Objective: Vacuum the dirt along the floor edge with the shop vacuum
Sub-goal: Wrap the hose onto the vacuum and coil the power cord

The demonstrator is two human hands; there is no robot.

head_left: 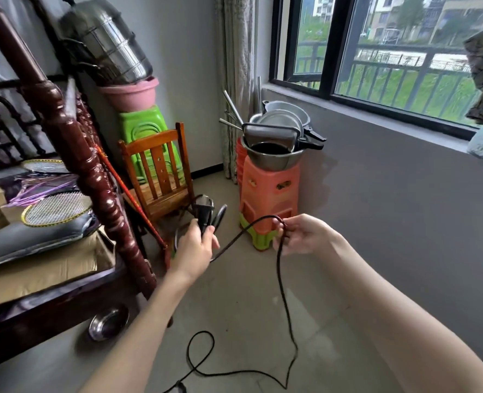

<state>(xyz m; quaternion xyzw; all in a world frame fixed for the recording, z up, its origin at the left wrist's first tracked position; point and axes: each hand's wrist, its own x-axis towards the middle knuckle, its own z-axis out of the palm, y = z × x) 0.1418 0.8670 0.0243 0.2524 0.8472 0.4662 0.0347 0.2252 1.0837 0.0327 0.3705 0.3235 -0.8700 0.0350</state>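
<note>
Now I hold the thin black cord (284, 293).
My left hand (195, 248) grips its plug (203, 215), pointing up; my right hand (302, 235) pinches the cord, which hangs down.

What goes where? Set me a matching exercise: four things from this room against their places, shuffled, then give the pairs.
Things:
1. plug
2. pink basin
3. steel bowl
4. small wooden chair

Places:
A. on the floor under the dark wooden frame
B. in front of the green stool by the wall
C. held in the left hand
D. on top of the green stool, under the steel pot

Pairs: 1-C, 2-D, 3-A, 4-B
</note>
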